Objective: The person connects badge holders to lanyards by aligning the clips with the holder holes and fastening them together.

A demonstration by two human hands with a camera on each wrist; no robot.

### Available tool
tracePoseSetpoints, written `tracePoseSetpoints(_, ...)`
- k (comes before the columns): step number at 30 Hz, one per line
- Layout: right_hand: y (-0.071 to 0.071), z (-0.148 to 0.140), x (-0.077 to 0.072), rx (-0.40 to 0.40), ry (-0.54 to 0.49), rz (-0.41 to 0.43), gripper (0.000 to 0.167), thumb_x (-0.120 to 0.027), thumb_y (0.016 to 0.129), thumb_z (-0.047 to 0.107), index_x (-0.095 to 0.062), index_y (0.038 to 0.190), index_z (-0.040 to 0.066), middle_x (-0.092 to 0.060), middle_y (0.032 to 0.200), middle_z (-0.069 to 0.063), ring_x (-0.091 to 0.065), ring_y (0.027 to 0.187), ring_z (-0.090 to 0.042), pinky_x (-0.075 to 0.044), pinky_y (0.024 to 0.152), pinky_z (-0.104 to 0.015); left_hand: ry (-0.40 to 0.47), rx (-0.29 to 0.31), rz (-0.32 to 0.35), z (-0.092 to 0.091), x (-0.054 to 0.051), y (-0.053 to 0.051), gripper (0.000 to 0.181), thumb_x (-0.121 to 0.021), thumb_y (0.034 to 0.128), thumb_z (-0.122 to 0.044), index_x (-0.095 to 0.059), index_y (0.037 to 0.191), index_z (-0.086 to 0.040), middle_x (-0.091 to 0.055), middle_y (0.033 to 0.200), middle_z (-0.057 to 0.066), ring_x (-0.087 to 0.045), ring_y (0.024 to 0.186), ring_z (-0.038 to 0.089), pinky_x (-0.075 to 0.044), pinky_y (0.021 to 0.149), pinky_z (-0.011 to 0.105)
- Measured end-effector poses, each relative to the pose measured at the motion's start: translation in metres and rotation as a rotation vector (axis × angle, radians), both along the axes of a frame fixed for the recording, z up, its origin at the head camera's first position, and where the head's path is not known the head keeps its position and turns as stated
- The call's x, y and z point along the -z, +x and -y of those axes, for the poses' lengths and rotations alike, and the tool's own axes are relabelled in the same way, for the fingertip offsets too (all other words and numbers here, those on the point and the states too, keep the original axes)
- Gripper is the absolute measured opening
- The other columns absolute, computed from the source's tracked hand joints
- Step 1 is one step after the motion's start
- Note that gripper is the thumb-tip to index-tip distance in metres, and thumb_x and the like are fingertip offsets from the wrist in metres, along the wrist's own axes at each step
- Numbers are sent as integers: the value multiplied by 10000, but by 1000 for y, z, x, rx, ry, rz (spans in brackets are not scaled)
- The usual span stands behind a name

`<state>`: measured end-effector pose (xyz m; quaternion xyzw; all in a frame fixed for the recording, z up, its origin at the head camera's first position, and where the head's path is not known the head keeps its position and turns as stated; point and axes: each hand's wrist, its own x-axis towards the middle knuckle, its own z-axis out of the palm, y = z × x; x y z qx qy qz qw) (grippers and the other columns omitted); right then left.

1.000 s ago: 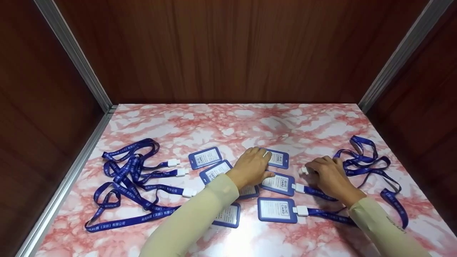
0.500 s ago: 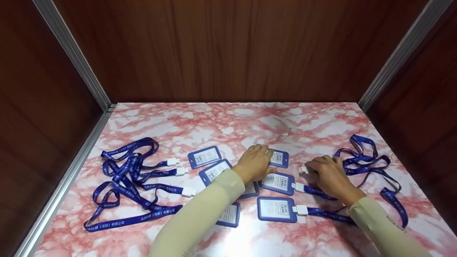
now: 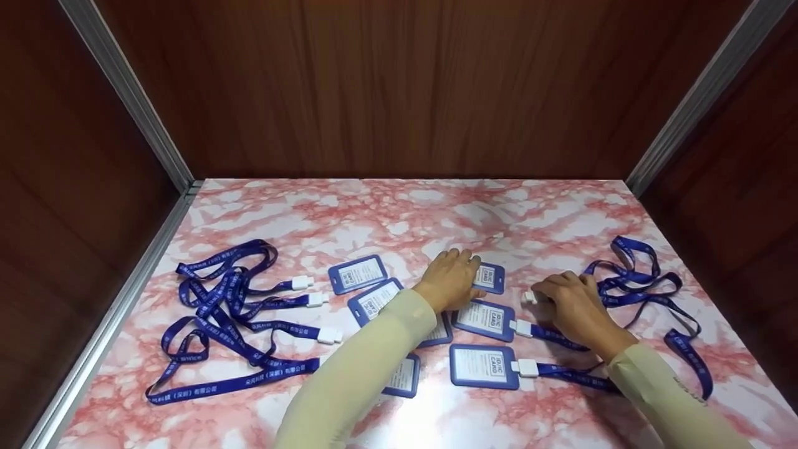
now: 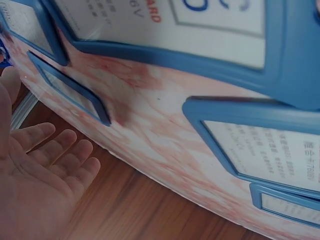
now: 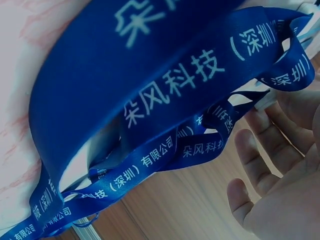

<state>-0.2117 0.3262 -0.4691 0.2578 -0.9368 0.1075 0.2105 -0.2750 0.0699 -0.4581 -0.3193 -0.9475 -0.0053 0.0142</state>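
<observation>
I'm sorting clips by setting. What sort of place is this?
Probably a small work booth: wood-grain panels stand behind and beside a marble-patterned table, with metal strips along the corners between the panels.

On my feed, the straps [image 5: 170, 82] are deep blue with white lettering, their clips [image 3: 329, 335] white. I see blue badge holders [image 3: 454, 368] framing white cards [image 3: 471, 362], one printed in red, blue and grey. The tabletop [image 3: 405, 212] is white with reddish-pink marbling; brown woodgrain walls [image 3: 399, 87], silver-grey posts [image 3: 133, 93], pale khaki sleeves [image 3: 349, 374].
</observation>
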Motion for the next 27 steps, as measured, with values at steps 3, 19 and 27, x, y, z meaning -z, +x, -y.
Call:
tracePoseSetpoints(3,0,-1,1,0,-4,-5,171,-862,808,139,-723,906,133,-710,905,-32,-597,862,-294,-353,771,-520,-6,-16,3,-1,3,-3,728,-602,965,-591,-482,1500,-111,-534,1431,55,-498,1320,253,-372,1155,391)
tracePoseSetpoints(19,-1,0,0,9,-8,6,198,-885,793,191,-709,874,147,-716,896,-25,-599,861,-294,-352,782,-519,13,-72,81,0,11,-12,715,-645,956,-551,-481,1492,-107,-538,1398,55,-518,1267,255,-475,1037,408)
tracePoseSetpoints(27,-1,-2,0,20,-11,37,186,-861,801,114,-742,944,121,-736,966,-54,-616,922,-317,-357,802,-533,3,-93,106,1,14,-12,714,-639,963,-549,-473,1494,-102,-536,1389,63,-513,1282,258,-493,1030,423)
